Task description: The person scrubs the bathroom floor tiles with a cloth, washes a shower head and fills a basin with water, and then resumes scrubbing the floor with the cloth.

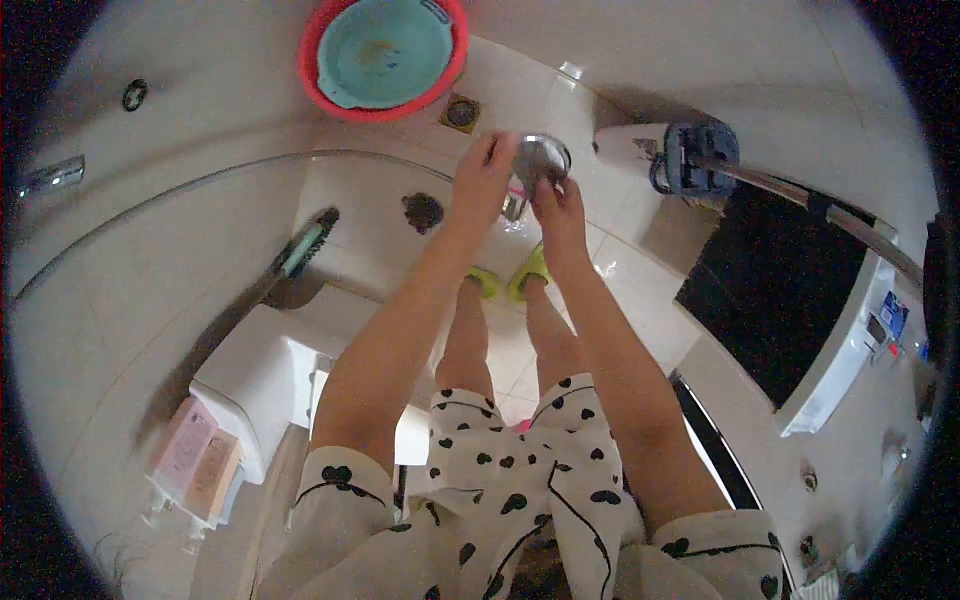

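Both of my arms reach forward over the tiled floor. My left hand [486, 172] is at the left side of a shiny round metal object [543, 158], its fingers bent together against the rim. On the other side, my right hand [560, 208] grips the lower right edge of that object with thumb and fingers. A smaller shiny metal piece [514, 205] shows between the hands, just below the round object. A grey hose [345, 153] runs from the left wall to behind my left hand.
A teal basin [385, 55] sits inside a red basin [459, 45] at the top, near a floor drain [461, 113]. A brush [305, 248] and a white toilet [262, 375] are at left. A mop bucket [697, 160] and black mat [775, 285] stand right.
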Demonstrator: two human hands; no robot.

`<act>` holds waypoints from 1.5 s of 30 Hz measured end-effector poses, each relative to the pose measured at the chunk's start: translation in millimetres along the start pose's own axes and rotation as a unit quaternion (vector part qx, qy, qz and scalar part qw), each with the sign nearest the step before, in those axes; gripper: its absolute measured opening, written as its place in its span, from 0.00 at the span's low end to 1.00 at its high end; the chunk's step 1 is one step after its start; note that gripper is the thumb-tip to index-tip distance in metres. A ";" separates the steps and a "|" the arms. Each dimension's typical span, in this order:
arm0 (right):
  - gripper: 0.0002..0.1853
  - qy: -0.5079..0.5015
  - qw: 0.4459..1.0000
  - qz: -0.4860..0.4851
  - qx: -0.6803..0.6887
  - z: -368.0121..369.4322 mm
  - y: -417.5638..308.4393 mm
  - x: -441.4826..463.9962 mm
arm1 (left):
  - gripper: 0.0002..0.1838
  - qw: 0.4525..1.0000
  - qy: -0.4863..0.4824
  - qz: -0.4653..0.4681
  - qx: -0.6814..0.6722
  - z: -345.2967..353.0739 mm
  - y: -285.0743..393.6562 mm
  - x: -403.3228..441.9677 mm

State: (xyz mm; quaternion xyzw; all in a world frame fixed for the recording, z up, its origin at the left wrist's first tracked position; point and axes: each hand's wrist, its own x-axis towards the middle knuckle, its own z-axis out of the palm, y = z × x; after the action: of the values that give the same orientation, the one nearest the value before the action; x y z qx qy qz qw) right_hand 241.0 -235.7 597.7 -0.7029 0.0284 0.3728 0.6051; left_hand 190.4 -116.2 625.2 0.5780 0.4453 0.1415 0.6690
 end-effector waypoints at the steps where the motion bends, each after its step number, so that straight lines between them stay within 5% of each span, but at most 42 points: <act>1: 0.20 -0.009 1.000 -0.025 -0.005 -6.4 -9.7 6.6 | 0.18 1.000 0.009 0.010 -0.022 13.4 5.1 2.1; 7: 0.18 0.001 0.998 -0.031 0.048 -58.3 -47.2 27.7 | 0.16 0.995 -0.044 0.022 -0.088 75.4 47.5 2.5; 13: 0.19 0.015 0.998 -0.057 -0.021 -77.4 -35.0 48.2 | 0.19 0.997 0.022 -0.019 -0.075 98.4 30.3 6.3; 17: 0.21 0.008 0.998 0.010 -0.063 -78.4 -31.6 54.3 | 0.20 0.998 0.032 -0.026 -0.056 100.6 12.1 14.0; 22: 0.21 0.054 0.996 0.044 0.058 -93.7 -40.0 41.2 | 0.20 0.997 -0.046 0.028 0.047 118.0 25.3 13.5; 25: 0.23 0.069 0.992 0.061 0.084 -110.7 -36.7 34.2 | 0.19 0.995 -0.102 0.006 -0.013 137.3 26.0 12.2; 31: 0.21 0.085 0.984 0.109 0.116 -103.9 -34.5 13.5 | 0.19 0.997 -0.068 -0.032 -0.033 140.4 1.4 10.4; 37: 0.18 0.116 0.981 0.053 0.148 -118.4 -52.6 18.5 | 0.19 0.993 -0.106 0.048 0.017 159.8 27.8 2.6; 42: 0.20 0.101 0.980 -0.044 0.163 -138.1 -60.9 23.3 | 0.19 0.990 -0.135 0.030 -0.031 183.1 40.0 -0.2; 45: 0.20 0.105 0.986 -0.016 0.126 -139.8 -56.1 28.7 | 0.19 0.988 -0.132 0.038 -0.069 180.5 20.5 7.7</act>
State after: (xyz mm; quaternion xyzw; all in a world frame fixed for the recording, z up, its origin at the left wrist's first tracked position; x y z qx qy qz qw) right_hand 357.7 -330.9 626.9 -0.6565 0.1273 0.2811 0.6884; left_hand 338.5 -221.6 628.7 0.5607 0.3199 0.1198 0.7543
